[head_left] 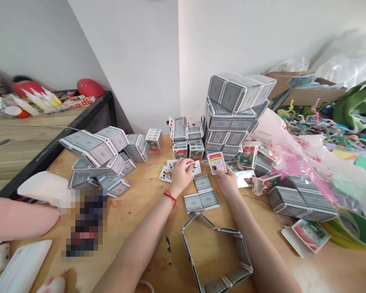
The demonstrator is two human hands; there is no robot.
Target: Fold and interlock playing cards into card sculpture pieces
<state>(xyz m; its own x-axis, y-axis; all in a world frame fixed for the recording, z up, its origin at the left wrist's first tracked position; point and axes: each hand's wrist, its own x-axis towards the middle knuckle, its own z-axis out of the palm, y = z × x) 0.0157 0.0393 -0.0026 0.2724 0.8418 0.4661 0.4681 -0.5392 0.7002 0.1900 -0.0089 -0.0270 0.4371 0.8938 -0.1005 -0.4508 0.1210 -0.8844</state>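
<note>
My right hand (227,183) is closed on a card with red, yellow and white print (217,163), held up with that side toward me. My left hand (181,177) pinches a playing card (189,164), seen nearly edge-on, above some face-up playing cards (165,174). Between my hands and a little nearer lie grey-backed cards joined in an L shape (201,195). Closer to me, between my forearms, stands a ring of folded cards (245,254) with an open middle. My left wrist wears a red string bracelet (170,198).
A tall stack of card blocks (227,122) rises behind my right hand. Card blocks (94,148) are piled at left, and others (301,197) lie at right by yellow-green tape (354,230). Opened card boxes (311,235) lie at right. A white power-bank-like slab (22,266) sits front left.
</note>
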